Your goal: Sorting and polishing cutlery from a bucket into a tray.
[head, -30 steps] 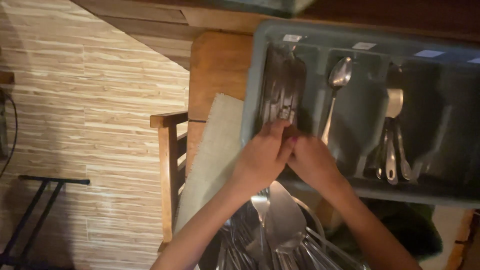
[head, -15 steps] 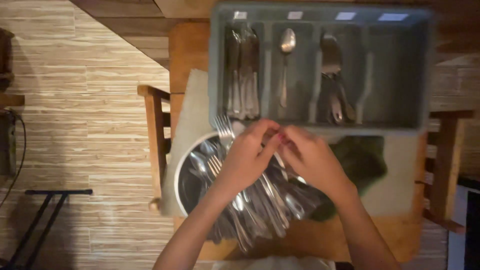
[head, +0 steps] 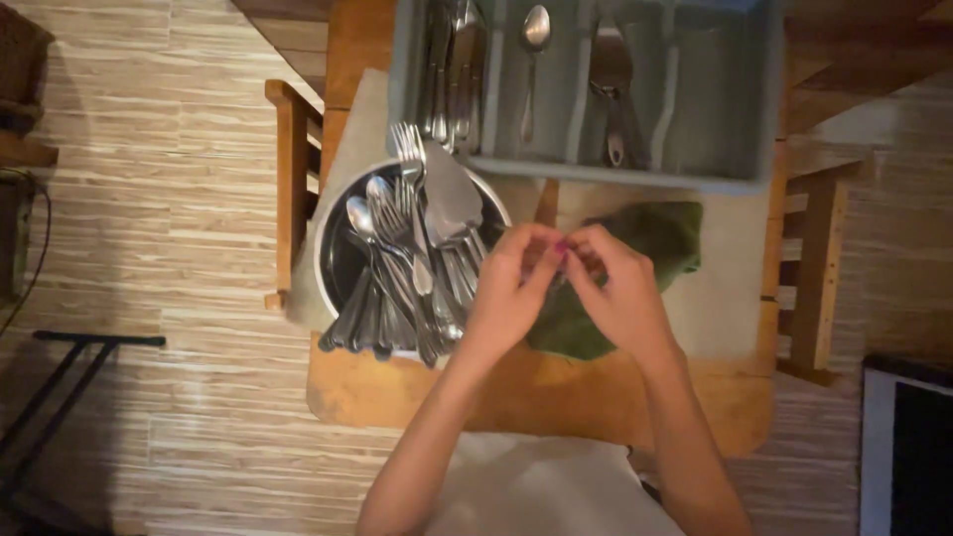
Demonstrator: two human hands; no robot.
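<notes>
My left hand [head: 511, 288] and my right hand [head: 617, 290] meet fingertip to fingertip just right of a round metal bowl [head: 338, 260]. The bowl is piled with forks, spoons and other cutlery [head: 417, 248]. Both hands have their fingers curled and pinched together above a crumpled green cloth [head: 655, 236]. Whatever sits between the fingertips is hidden by the fingers. A grey divided cutlery tray [head: 615, 174] lies beyond the hands and holds forks, a spoon [head: 534, 40] and a server [head: 611, 79] in separate slots.
Bowl, cloth and tray rest on a pale mat [head: 725, 288] on a small wooden table [head: 536, 402]. Wooden chairs stand at the left [head: 291, 189] and the right [head: 819, 268]. A black metal stand [head: 60, 377] is on the striped floor.
My hands drew back from the tray's left slot, passed over the bowl, and now meet above the green cloth. The view has shifted, so the tray sits higher in frame.
</notes>
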